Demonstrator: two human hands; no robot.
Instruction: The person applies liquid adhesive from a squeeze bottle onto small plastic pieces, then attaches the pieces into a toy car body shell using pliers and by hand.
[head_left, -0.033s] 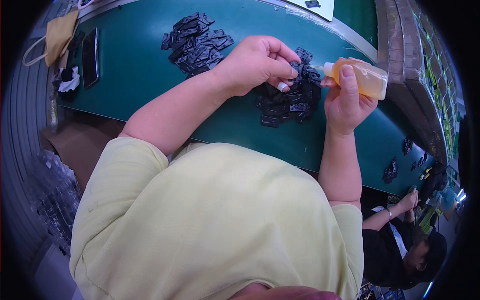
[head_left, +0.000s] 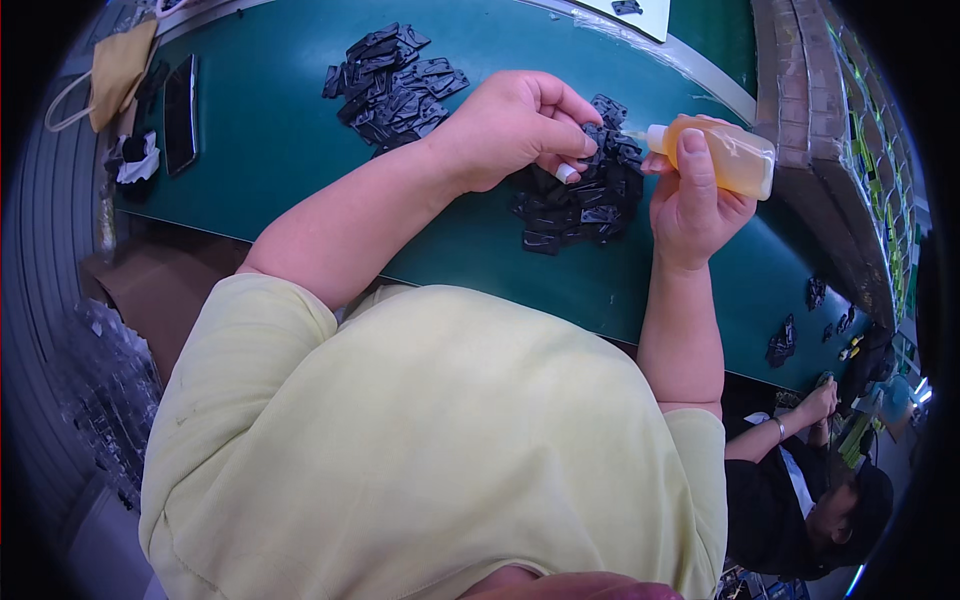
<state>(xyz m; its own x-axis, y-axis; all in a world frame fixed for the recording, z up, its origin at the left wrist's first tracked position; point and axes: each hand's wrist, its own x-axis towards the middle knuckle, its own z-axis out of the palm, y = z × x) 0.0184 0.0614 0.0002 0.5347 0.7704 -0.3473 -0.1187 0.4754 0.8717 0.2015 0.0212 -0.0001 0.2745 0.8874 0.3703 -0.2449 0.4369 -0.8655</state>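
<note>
My left hand (head_left: 515,132) pinches a small flat black part (head_left: 594,134) between thumb and fingertips; a white wrap covers one finger. In my right hand (head_left: 697,212) is a squeeze bottle (head_left: 742,162) of amber liquid, tipped on its side. Its thin nozzle points left, close to the pinched part; whether the tip touches it I cannot tell. Below both hands, a pile of similar black parts (head_left: 570,217) lies on the green table, partly hidden by my left hand. Another pile of black parts (head_left: 395,90) lies farther left, beyond my left forearm.
A dark phone (head_left: 181,115) and a yellowish face mask (head_left: 121,75) lie at the table's left end. A cardboard partition (head_left: 812,120) rises on the right. Small black parts (head_left: 782,341) sit near the right edge, where a co-worker's hand (head_left: 820,400) works. A white board (head_left: 645,18) is at the back.
</note>
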